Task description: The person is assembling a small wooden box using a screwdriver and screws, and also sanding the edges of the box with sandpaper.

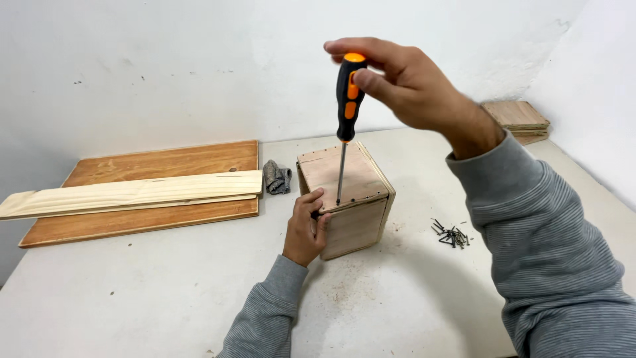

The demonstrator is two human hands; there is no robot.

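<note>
A small woodworking spot: a plain white worktable (pixel 165 298) dusted with sawdust against bare white walls, with wooden boards (pixel 142 192) laid flat, a stack of plywood pieces (pixel 517 118) in the corner, and a pile of loose screws (pixel 452 235).

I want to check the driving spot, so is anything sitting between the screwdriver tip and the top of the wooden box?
Nothing visible does. The screwdriver held by the right hand stands upright with its tip on the top panel of the wooden box. The left hand steadies the box's near corner, beside the tip, not under it.
</note>
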